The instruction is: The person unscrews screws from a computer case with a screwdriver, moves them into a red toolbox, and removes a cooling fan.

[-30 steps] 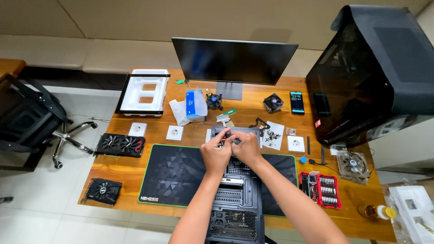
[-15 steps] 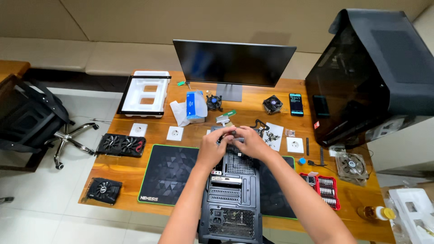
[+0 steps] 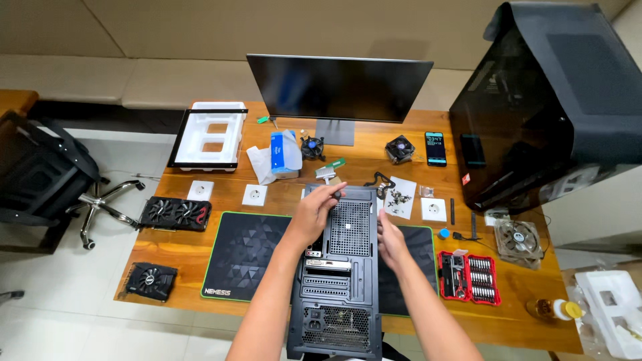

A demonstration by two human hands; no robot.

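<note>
A black computer case (image 3: 338, 281) lies on a dark mouse mat (image 3: 244, 254), its perforated rear panel facing up. My left hand (image 3: 313, 212) reaches over the case's far left corner, with thumb and forefinger close together at the top edge. Whether they pinch a small dark part is too small to tell. My right hand (image 3: 390, 241) hovers beside the case's right edge, fingers loosely apart and nothing visible in it.
On the wooden desk (image 3: 515, 314) stand a monitor (image 3: 338, 87) and a large black case (image 3: 548, 100) at right. Around them lie two graphics cards (image 3: 175, 212), a red bit set (image 3: 468, 277), a paper with screws (image 3: 400, 198), a phone (image 3: 435, 148), cooler fans (image 3: 400, 148), a white foam tray (image 3: 208, 134), and an office chair (image 3: 40, 180) at left.
Both hands were together at the case's far edge. My right hand has drawn back to the case's right side while my left stays at the far corner. The view has shifted slightly.
</note>
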